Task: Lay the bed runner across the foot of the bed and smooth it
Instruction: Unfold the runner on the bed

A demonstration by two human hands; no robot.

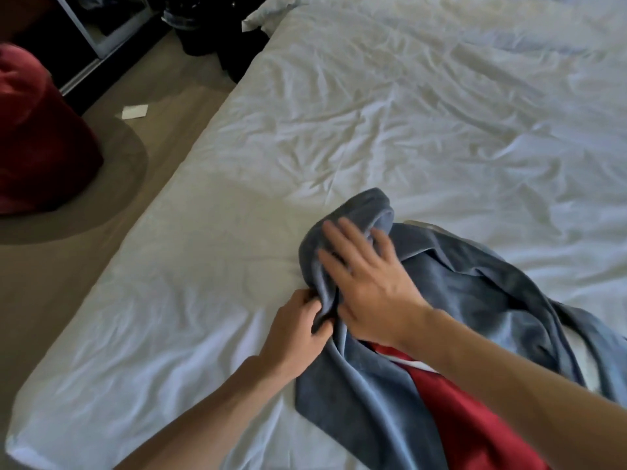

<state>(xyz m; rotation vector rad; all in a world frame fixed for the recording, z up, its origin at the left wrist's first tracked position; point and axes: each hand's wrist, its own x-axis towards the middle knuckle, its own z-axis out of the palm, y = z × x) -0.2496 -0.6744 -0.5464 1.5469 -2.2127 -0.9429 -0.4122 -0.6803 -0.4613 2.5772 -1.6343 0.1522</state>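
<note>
Plainly, from the head view, the laying-out has only begun. The bed runner (458,300), a blue-grey cloth, lies crumpled in a loose heap on the white, creased bed (339,113), near the person and toward the right side. It is not stretched across anything yet. A red cloth (458,408) shows from under its folds; whether that is the runner's lining or a separate piece cannot be told.

The left hand (298,330) pinches a fold at the near-left edge of the heap, fingers curled round the cloth. The right hand (369,276) lies just beyond it, fingers spread and flat on top of the bunched end, somewhat blurred. The two hands are close together, almost touching.

Off the bed, on the floor (68,300) to the left, stand a red seat (37,137) and, farther off, a slip of paper (135,111).

The step in hand looks like finding an edge or corner to open the runner from. Next, I judge, both hands need a firm hold on that end, well apart from each other, so the cloth can be drawn out leftward over the bare sheet. The twisted folds may snag and want shaking loose before any smoothing.
</note>
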